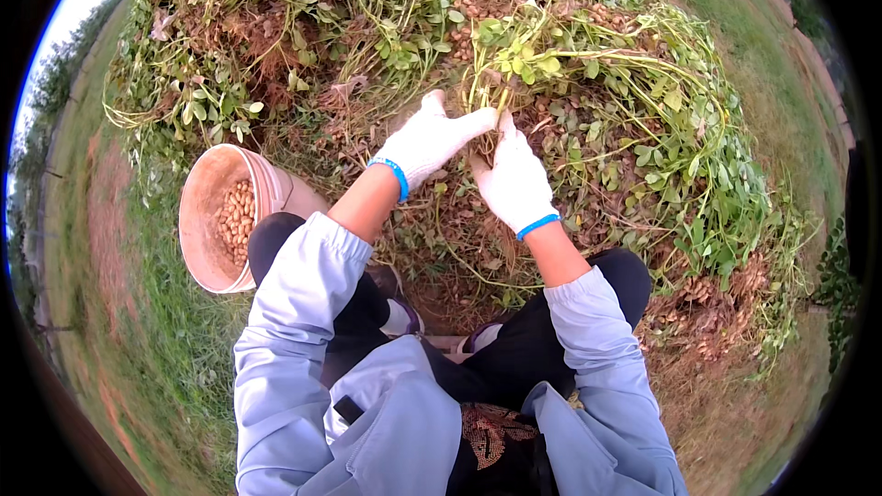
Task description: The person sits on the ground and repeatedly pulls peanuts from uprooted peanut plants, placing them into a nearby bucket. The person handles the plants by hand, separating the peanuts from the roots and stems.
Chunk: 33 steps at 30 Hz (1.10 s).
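Observation:
My left hand (433,141), in a white knit glove with a blue cuff, reaches across to the stem base of a peanut plant (505,98) and pinches it at the fingertips. Against the same stem lie the fingertips of my right hand (515,182), gloved alike, its thumb standing apart lower down. Thin roots hang between the hands; whether the right hand grips them is hidden. Leafy tops of the plant spread beyond the hands. At my left knee, a pale pink plastic bucket (196,220) leans toward the left, with loose peanuts in their shells (236,220) inside.
Heaped peanut vines (344,21) rise in front, with more vines (716,179) curving round to the right. Clusters of peanuts (703,289) show at the right heap's lower edge. My bent knees and shoes frame dry leaf litter. Grass (186,351) runs along the left.

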### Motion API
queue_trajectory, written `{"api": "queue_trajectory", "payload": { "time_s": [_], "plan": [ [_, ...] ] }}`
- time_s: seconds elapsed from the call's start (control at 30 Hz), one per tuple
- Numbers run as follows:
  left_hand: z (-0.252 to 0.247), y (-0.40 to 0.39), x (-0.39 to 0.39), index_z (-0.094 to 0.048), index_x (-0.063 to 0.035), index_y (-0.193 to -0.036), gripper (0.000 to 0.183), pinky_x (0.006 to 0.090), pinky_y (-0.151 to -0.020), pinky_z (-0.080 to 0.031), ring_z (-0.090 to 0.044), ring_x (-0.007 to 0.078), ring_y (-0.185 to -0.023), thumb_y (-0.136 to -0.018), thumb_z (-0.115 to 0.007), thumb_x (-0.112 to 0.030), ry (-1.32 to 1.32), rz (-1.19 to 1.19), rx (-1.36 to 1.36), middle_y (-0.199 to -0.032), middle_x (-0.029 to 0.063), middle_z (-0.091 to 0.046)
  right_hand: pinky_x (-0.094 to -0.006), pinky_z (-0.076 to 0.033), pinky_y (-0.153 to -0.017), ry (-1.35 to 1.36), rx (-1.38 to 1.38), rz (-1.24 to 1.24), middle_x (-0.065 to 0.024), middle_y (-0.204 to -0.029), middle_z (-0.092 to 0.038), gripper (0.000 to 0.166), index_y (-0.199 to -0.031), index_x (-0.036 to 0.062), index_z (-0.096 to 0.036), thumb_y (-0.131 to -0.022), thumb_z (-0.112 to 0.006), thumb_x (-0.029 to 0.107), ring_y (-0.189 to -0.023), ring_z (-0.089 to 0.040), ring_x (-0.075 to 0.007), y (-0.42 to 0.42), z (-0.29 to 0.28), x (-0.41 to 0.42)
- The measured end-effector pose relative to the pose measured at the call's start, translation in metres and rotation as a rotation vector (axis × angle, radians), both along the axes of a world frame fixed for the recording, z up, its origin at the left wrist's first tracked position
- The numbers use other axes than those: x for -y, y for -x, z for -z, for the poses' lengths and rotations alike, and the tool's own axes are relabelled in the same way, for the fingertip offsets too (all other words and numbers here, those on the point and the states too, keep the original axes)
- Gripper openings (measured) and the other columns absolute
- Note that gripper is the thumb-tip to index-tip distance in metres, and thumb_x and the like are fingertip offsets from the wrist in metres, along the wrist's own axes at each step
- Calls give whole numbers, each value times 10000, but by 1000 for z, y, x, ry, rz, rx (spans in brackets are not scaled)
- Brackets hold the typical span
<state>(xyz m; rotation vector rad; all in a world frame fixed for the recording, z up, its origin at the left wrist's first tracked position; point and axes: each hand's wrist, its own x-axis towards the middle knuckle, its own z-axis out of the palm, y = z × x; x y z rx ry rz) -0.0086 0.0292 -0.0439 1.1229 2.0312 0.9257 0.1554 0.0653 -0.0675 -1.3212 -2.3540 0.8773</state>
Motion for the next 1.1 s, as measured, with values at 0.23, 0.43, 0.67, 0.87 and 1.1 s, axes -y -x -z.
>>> {"api": "queue_trajectory", "payload": {
  "time_s": [0.23,0.43,0.67,0.87,1.1],
  "plan": [
    [35,13,-17,-599,47,-1094,204,377,-782,-571,-681,223,-893,-924,-588,-64,-160,-73,758,-1009,107,-684,-402,-471,-1045,159,-434,-202,-205,-1383,-591,752,-1455,48,-505,-860,-764,429,-1261,-586,-315,-20,-1,-12],
    [48,42,23,-620,60,-1162,257,406,-868,-585,-698,241,-948,-970,-592,-109,-198,-63,976,-1114,146,-698,-307,-532,-891,83,-650,71,-90,-1086,-716,257,-1139,55,-721,-925,-722,196,-955,-674,-179,-12,11,-39],
    [43,37,41,-618,72,-1197,289,416,-923,-575,-696,246,-1018,-969,-587,-104,-209,-47,1056,-1140,150,-702,-295,-525,-817,26,-778,44,-64,-988,-688,155,-1047,73,-742,-901,-729,122,-880,-655,-166,-1,8,-31],
    [51,21,45,-572,21,-1302,379,339,-961,-495,-623,176,-1083,-952,-630,-110,-144,13,1062,-1216,85,-654,-312,-536,-754,-160,-564,-52,-70,-947,-655,230,-1020,111,-737,-824,-811,207,-831,-664,-205,8,-13,-12],
    [61,3,39,-616,8,-1167,317,284,-761,-471,-597,134,-898,-882,-661,-124,-174,4,890,-1037,52,-647,-336,-534,-754,-58,-464,-27,-83,-993,-655,234,-1022,74,-687,-835,-787,171,-850,-658,-218,8,3,-13]
  ]
}}
